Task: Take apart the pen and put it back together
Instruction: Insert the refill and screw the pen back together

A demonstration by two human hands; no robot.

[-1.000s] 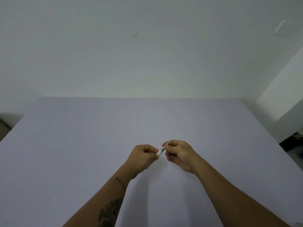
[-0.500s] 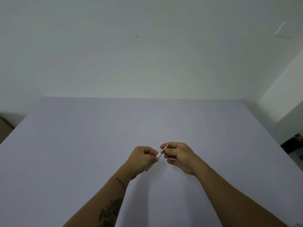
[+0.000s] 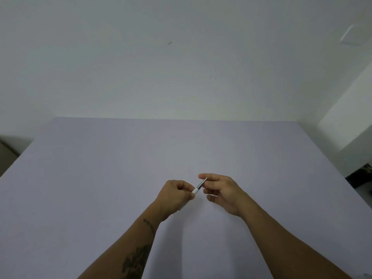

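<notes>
Plain white walls, matte and nearly featureless, fill the upper half of the head view, with a faint dark fleck [image 3: 169, 43] high on the back wall and a pale square plate [image 3: 352, 35] on the wall at upper right. Below them spreads the smooth, flat pale-lavender counter [image 3: 100, 178], uniform in texture, its far edge straight against the wall and its right edge angling toward a white corner column [image 3: 350, 125].

Two bare forearms reach in from the bottom edge, the left one marked with dark tattoo patterns [image 3: 135, 262]. Both hands meet just above the counter near its middle. The left hand [image 3: 174, 195] is curled into a loose fist around the slim white plastic pen barrel [image 3: 194, 191], which runs diagonally through it; a short stub of the barrel's lower end shows beneath the fist. From the barrel's blunt white mouth a thin metallic-grey tip section [image 3: 202, 183] projects up and to the right, tapering to a fine point. The right hand [image 3: 223, 191] is partly open, its thumb and index fingertips [image 3: 202, 176] at the tapered tip, the other fingers loosely bent below and apart from the pen. Whether those two fingertips actually pinch the tip cannot be told.
</notes>
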